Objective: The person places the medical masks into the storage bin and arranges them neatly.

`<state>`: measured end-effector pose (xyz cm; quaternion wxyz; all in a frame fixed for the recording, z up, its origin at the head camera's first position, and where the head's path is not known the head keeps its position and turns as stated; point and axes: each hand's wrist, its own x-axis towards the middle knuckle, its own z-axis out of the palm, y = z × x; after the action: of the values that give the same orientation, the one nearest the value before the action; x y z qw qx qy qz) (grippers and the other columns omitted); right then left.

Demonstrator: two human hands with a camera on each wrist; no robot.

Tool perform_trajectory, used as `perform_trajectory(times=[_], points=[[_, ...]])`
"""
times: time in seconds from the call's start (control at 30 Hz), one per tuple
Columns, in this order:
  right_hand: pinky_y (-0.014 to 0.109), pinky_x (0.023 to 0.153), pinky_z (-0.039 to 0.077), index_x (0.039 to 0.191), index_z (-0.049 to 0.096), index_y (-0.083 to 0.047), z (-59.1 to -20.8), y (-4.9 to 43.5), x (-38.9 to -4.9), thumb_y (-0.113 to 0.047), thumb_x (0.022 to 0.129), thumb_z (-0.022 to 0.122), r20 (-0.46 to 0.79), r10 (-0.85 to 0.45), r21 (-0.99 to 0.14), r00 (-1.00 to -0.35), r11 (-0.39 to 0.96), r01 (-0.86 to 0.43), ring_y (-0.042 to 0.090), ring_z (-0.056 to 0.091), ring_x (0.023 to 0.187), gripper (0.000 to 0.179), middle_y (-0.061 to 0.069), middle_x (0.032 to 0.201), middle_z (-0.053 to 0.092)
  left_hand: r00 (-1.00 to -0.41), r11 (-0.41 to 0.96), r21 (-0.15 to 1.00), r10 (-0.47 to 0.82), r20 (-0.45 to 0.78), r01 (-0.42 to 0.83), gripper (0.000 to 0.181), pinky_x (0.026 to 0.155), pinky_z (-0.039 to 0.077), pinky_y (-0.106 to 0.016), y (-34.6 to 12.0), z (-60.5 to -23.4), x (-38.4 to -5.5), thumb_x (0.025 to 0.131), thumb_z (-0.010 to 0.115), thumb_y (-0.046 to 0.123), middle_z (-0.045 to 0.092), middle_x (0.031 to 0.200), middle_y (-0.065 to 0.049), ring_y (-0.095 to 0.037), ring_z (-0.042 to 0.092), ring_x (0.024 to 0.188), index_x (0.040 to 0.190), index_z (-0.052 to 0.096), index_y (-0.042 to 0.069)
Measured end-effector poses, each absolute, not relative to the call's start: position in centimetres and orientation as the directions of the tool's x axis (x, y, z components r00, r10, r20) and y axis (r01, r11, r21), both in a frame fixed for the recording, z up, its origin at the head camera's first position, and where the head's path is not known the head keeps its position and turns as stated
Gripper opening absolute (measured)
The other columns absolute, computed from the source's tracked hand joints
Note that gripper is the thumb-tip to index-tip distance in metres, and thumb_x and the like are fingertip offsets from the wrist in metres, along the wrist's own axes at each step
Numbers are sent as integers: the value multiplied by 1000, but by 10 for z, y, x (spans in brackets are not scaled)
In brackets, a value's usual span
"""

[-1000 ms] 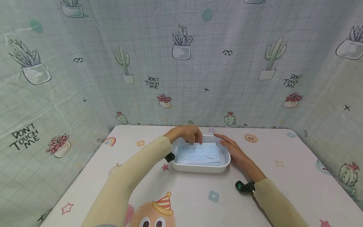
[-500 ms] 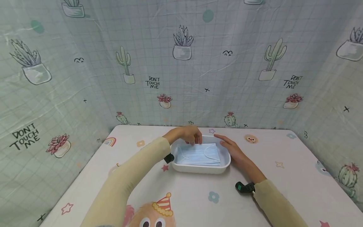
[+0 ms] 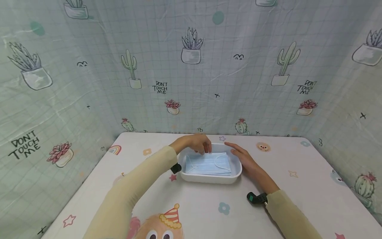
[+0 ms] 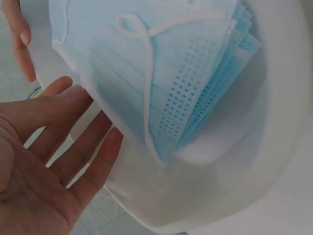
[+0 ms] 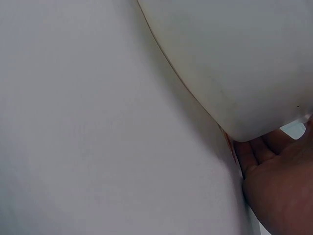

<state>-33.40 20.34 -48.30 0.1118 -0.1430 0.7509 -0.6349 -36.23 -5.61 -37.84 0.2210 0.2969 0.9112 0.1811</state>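
A stack of light-blue disposable face masks (image 3: 209,164) lies in a white oblong plastic tray (image 3: 209,179), white ear loops on top. My left hand (image 3: 200,143) reaches down over the tray's far side and pinches the masks' far edge. In the left wrist view, the thumb and fingers of that hand (image 4: 54,147) meet the edge of the masks (image 4: 122,73); the exact grip is partly hidden behind them. At the tray's right end, my right hand (image 3: 246,161) holds the wall. The right wrist view shows its fingers bent against the outside of the tray (image 5: 244,63).
The tray stands towards the back of a table (image 3: 191,205) with a white cartoon-print cover. Close behind and at both sides hangs a cactus-print curtain (image 3: 191,83). A dark wrist camera (image 3: 257,198) sits at the right wrist, another (image 3: 176,168) at the left.
Both hands keep their places on the masks and the tray. The whole scene shifts very slightly down in the view; nothing else visibly differs.
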Motion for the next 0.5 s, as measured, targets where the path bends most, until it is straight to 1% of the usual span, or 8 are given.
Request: perform_trajectory(times=[0.17, 0.27, 0.37, 0.5], points=[[63, 128, 10, 161, 38, -20, -483, 202, -332, -22, 112, 36, 8, -357, -984, -934, 163, -71, 37, 10, 162, 49, 7, 175, 15, -722, 753, 458, 628, -290, 471, 25, 85, 58, -36, -62, -374, -358, 94, 69, -1, 73, 120, -11, -22, 66, 105, 117, 73, 7], [64, 128, 10, 161, 38, -21, -483, 203, -332, -23, 112, 36, 1, -355, -984, -935, 164, -64, 37, 10, 162, 49, 7, 175, 15, -718, 742, 474, 638, -279, 474, 28, 91, 59, -40, -67, -368, -356, 95, 67, 0, 71, 126, -15, -24, 66, 112, 122, 71, 4], [64, 128, 9, 161, 38, -21, -483, 204, -332, -23, 112, 36, 8, -361, -986, -932, 154, -68, 37, 10, 162, 49, 6, 175, 15, -726, 726, 492, 645, -241, 481, 30, 93, 59, -41, -78, -362, -356, 95, 66, 1, 70, 128, -17, -25, 67, 116, 125, 69, 2], [63, 128, 7, 161, 38, -18, -482, 205, -332, -22, 112, 37, 28, -369, -986, -929, 142, -87, 36, 8, 162, 48, 7, 175, 16, -751, 705, 513, 640, -163, 490, 30, 89, 60, -37, -98, -355, -355, 96, 66, 4, 72, 126, -16, -24, 68, 116, 126, 69, 1]])
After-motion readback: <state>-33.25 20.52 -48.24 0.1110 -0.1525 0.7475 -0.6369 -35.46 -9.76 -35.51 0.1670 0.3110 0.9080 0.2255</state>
